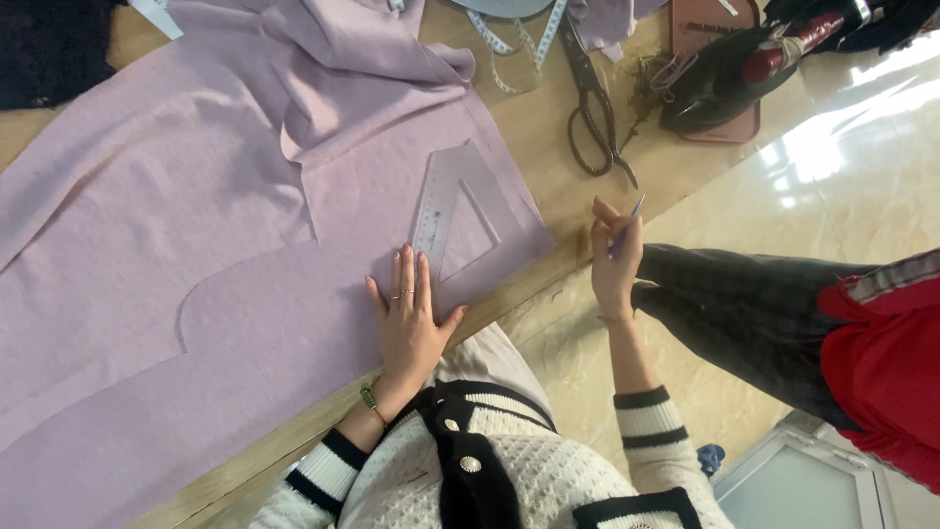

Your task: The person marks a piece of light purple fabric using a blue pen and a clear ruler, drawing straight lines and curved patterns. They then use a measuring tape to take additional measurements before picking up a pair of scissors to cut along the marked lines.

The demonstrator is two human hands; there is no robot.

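My left hand (409, 318) lies flat with fingers spread on lilac fabric (176, 225), its fingertips pressing the lower end of a clear triangular ruler (452, 201) that rests on the cloth. My right hand (616, 257) is off the table's edge, fingers closed around a thin purple marking pencil (625, 223) with its tip pointing up. A cut lilac panel with a curved edge (245, 343) lies on top of the larger piece under my left hand.
Black scissors (591, 108) and a measuring tape (519, 39) lie on the wooden table (548, 127) beyond the ruler. A dark iron (734, 69) sits on a reddish pad at the far right. Another person's dark-trousered leg (754, 313) stands close on the right.
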